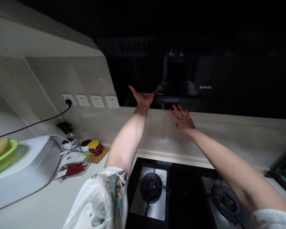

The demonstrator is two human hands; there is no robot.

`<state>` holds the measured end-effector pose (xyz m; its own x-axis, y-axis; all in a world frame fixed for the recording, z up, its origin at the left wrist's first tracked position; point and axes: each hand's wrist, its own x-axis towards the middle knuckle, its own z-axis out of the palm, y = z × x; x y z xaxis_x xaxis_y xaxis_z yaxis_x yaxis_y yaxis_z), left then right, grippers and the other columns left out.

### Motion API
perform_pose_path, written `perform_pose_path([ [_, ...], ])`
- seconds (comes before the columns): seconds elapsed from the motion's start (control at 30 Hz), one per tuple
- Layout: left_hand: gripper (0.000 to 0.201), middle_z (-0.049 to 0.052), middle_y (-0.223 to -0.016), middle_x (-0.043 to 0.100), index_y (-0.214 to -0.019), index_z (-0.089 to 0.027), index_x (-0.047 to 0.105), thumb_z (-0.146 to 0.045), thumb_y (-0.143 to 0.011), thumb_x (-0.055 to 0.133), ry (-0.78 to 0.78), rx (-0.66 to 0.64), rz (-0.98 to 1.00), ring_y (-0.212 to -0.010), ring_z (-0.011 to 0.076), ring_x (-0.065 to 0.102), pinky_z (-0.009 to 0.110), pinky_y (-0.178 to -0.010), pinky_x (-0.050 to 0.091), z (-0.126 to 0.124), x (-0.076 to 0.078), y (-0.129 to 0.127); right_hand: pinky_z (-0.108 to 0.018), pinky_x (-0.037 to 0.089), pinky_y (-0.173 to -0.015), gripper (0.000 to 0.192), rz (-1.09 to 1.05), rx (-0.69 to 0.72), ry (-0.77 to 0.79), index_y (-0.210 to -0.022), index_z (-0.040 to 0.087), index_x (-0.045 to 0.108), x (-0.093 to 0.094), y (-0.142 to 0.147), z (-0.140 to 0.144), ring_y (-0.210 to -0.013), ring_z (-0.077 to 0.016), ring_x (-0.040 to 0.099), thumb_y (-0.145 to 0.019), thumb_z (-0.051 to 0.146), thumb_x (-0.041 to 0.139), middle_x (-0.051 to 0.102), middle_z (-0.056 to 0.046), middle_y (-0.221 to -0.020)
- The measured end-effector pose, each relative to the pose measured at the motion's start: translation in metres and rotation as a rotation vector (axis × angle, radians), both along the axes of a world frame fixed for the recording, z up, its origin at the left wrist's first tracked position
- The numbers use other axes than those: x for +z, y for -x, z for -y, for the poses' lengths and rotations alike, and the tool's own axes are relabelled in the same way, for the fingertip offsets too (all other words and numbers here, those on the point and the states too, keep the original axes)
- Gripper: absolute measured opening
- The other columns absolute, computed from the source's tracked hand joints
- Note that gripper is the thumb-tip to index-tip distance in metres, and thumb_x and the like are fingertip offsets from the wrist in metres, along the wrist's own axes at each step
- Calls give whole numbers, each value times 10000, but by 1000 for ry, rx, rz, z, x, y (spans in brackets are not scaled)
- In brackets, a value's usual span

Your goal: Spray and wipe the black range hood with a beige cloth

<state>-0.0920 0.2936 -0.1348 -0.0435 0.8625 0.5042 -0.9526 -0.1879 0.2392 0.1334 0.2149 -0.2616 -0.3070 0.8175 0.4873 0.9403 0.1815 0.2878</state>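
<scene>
A black range hood [238, 76] with a glossy front, lettered SUPOR, fills the upper part of the head view. My left hand [143, 97] reaches up to its lower edge, the thumb stretched out to the left. The other fingers of that hand are hidden at the lip of the front panel; the hand looks open. Just to the right, my right hand [183, 119] has its fingers spread, fingertips at the bottom strip of the hood. Nothing is held in it. Beneath both arms lies a black gas hob [183, 190] with two burners.
Wall sockets [97, 101] line the left wall, one with a black plug [68, 102]. On the counter are a yellow-lidded jar [95, 148], a pack of red chillies [72, 169] and a white appliance [35, 168] carrying a green bowl [8, 159]. A dark rack [282, 168] stands far right.
</scene>
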Motion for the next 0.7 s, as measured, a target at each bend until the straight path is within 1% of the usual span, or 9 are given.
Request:
perform_pose_path([
  [0.1,842,140,-1428,663,-1446,-267,609,-874,-979,257,-46,-102,-37,-1508,351,464,569,-1190,459,9,2,-41,-612,119,-1351,1078,-1,13,-13,-1755,308,133,-1,-1,0,-1665,-346,-21,-817,110,625,-92,13,-1776],
  [0.23,814,141,-1438,647,-1406,-227,632,-822,-1029,224,-99,-236,-169,-1516,392,454,689,-1146,450,11,-7,-73,-612,109,-1347,1032,-6,-2,11,-1751,290,179,0,1,2,-1663,-359,-14,-835,108,617,-94,-6,-1777],
  [0.3,794,146,-1483,624,-1389,-222,659,-808,-1035,257,-93,-325,-252,-1513,389,464,668,-1176,429,13,-14,-85,-627,104,-1339,1007,-7,-20,21,-1747,278,199,1,1,3,-1661,-368,-10,-848,113,621,-72,-27,-1781],
  [0.4,864,204,-1466,642,-1356,-183,702,-858,-988,307,-38,-462,-372,-1494,388,490,557,-1226,413,21,-23,-92,-640,115,-1332,961,-8,-55,51,-1737,256,245,3,2,5,-1660,-374,18,-867,125,631,5,-62,-1785],
  [0.43,910,221,-1431,663,-1348,-167,709,-884,-967,297,-17,-478,-385,-1480,392,507,537,-1223,421,23,-24,-89,-634,123,-1334,942,-7,-62,59,-1733,253,263,4,2,6,-1660,-370,26,-874,127,631,31,-67,-1784],
  [0.5,978,217,-1345,709,-1335,-149,708,-919,-938,255,30,-426,-339,-1442,396,549,531,-1193,459,24,-22,-70,-612,142,-1343,937,-2,-66,62,-1728,261,279,7,3,10,-1664,-353,27,-873,121,636,43,-62,-1784],
  [0.57,963,171,-1266,743,-1334,-168,696,-911,-948,222,99,-268,-213,-1392,369,602,514,-1149,508,19,-16,-38,-586,158,-1352,989,9,-62,57,-1737,274,246,10,4,15,-1668,-335,14,-852,108,656,4,-49,-1785],
  [0.63,915,140,-1224,756,-1329,-208,693,-865,-986,157,215,-82,-72,-1338,293,650,408,-1113,541,10,-9,-1,-564,170,-1358,1054,19,-64,72,-1746,276,200,17,7,20,-1669,-325,6,-828,103,687,-42,-44,-1783],
  [0.7,886,124,-1255,751,-1378,-255,668,-818,-1013,90,202,46,43,-1331,232,652,339,-1095,541,0,-5,30,-548,183,-1361,1082,23,-57,107,-1750,262,181,26,10,27,-1670,-322,9,-816,107,707,-50,-50,-1782],
])
